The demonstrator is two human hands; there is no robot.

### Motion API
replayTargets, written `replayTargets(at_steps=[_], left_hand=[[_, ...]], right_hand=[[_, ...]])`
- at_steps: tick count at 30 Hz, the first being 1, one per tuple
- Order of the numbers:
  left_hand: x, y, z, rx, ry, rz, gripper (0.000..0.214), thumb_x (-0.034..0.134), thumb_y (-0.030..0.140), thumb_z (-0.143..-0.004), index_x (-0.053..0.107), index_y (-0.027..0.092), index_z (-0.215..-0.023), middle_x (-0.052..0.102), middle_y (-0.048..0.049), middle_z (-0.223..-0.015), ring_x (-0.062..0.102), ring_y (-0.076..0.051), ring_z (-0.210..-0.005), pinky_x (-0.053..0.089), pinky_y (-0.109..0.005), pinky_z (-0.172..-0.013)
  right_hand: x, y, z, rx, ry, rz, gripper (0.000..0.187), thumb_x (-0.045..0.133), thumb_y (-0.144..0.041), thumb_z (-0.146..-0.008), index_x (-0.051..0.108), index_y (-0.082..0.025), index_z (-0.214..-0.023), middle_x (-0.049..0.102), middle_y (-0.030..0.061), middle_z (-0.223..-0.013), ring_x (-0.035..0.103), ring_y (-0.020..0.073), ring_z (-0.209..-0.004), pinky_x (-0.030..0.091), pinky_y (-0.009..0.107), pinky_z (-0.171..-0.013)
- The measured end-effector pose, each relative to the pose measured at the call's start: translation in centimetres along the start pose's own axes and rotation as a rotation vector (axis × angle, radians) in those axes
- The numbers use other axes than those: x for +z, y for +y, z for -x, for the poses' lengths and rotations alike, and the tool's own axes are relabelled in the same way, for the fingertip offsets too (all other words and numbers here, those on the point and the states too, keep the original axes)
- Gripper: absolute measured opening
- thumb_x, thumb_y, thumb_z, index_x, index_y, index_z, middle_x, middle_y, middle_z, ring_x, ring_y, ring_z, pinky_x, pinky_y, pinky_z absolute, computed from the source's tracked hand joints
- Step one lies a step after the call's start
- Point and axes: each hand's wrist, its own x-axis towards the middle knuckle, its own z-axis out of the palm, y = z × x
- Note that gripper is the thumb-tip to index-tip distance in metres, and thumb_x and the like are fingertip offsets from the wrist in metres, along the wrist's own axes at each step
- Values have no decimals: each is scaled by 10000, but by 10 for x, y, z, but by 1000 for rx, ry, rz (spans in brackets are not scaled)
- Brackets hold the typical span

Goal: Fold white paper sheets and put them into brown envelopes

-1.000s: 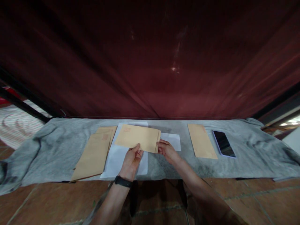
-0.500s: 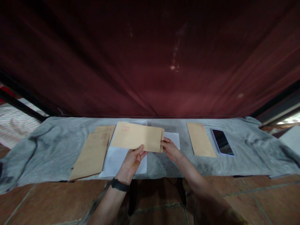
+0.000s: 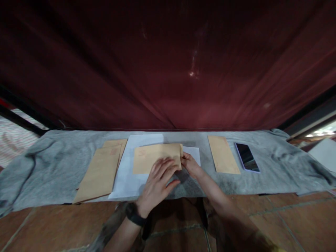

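Note:
A brown paper envelope [image 3: 154,152] with a small red print lies sideways in front of me, over white paper sheets [image 3: 127,178]. My right hand [image 3: 191,165] pinches its right end, by the folded edge. Over the envelope's lower right part rests my left hand [image 3: 159,182], palm down with fingers stretched and thumb apart, a dark band on its wrist. It hides part of the envelope; whether it presses down I cannot tell. Another white paper [image 3: 193,152] shows behind my right hand.
Several brown envelopes [image 3: 101,171] are stacked at the left. To the right lie a single brown envelope [image 3: 224,154] and a phone [image 3: 247,157] with a purple edge. A grey cloth [image 3: 52,168] covers the surface, and a dark red curtain [image 3: 168,87] hangs behind it.
My left hand has let go of the envelope's lower edge and moved on top of it, fingers stretched. The envelope has come down level onto the papers. My right hand keeps its end.

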Motion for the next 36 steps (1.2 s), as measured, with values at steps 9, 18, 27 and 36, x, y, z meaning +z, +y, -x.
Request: replayTargets(at_steps=[9,18,27,36], left_hand=[[-32,-55,0,34,-96,-585,1219,836,505,-660,137,265,-1629,244,-181,-1672,181,-416,-1544,78,-654,-1227],[-35,-58,8,-67,-200,-474,1316,854,509,-607,57,294,-1631,105,-193,-1700,192,-428,-1536,156,-636,-1203],[-28,-54,4,-39,-148,-562,1269,827,493,-620,86,289,-1629,293,-173,-1631,244,-404,-1512,31,-668,-1215],[-17,-57,-5,-43,-199,-608,1249,819,529,-648,84,293,-1630,255,-180,-1654,277,-384,-1504,169,-630,-1205]], right_hand=[[7,9,5,95,-143,19,345,829,-417,-640,764,-195,-895,713,-13,-679,600,133,-572,463,231,-580],[9,10,9,93,-204,37,339,810,-407,-679,768,-198,-943,717,-18,-730,608,136,-625,469,229,-615],[3,3,6,87,-211,158,356,834,-450,-669,760,-174,-882,702,-17,-723,613,145,-661,474,239,-641],[-10,13,2,52,-176,258,403,791,-472,-717,733,-161,-965,695,-6,-756,594,141,-661,472,246,-620]])
